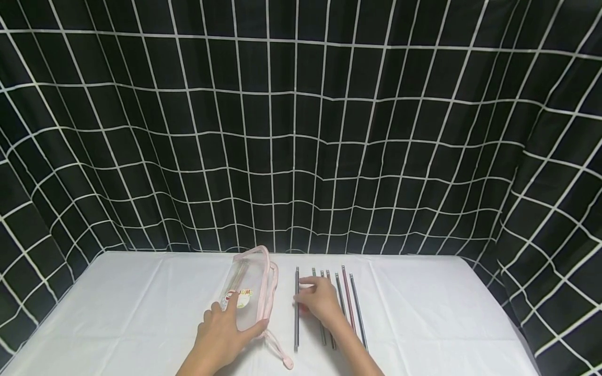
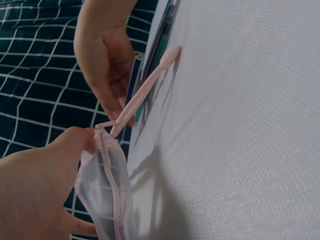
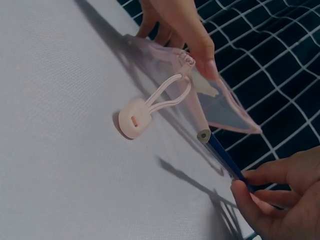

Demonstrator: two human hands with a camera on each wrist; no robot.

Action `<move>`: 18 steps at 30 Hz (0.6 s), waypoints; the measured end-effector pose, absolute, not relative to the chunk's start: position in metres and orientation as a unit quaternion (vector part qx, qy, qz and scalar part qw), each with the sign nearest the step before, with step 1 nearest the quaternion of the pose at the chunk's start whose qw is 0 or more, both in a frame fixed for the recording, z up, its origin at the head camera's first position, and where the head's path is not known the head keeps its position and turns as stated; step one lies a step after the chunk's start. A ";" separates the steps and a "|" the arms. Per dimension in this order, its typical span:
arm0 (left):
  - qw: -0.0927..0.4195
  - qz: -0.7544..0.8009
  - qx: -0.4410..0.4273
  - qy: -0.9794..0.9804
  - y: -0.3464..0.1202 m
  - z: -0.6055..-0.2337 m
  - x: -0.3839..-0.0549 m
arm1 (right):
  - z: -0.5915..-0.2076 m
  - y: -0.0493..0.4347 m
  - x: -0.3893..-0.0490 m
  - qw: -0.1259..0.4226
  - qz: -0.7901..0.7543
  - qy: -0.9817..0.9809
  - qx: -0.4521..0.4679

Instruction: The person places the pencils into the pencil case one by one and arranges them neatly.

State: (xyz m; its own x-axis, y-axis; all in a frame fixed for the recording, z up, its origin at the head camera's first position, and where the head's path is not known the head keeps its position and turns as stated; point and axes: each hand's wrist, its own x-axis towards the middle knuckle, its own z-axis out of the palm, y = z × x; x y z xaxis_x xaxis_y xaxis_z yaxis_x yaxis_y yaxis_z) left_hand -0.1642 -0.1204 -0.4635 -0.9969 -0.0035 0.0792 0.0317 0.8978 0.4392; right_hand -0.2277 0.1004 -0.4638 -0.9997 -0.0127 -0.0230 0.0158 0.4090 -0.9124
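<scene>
On the left of the white table, a sheer pencil pouch [image 1: 249,308] with pink edging leans under my left hand [image 1: 218,334]. That hand grips it, the thumb at the zipper end [image 2: 99,131] and the fingers spread over the side. Faint long shapes show through the mesh. My right hand [image 1: 320,303] pinches a dark blue pencil [image 2: 134,77] between thumb and fingers, just right of the pouch. In the right wrist view, the flat near end of this pencil [image 3: 222,156] points toward the pouch's zipper edge.
Several dark and red pencils [image 1: 348,297] lie roughly side by side under and right of my right forearm. A pink zipper cord with a tab [image 3: 134,119] trails from the pouch toward the front. Behind the table [image 1: 423,313] hangs a black curtain [image 1: 310,156] with white grid lines.
</scene>
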 end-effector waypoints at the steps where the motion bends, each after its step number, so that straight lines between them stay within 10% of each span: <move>1: 0.039 -0.226 -0.007 -0.973 -0.120 -0.463 -0.164 | -0.463 0.100 -0.228 0.012 -0.548 0.836 0.000; 18: 0.038 -0.228 -0.005 -0.973 -0.122 -0.464 -0.165 | -0.458 0.095 -0.228 0.008 -0.584 0.811 -0.012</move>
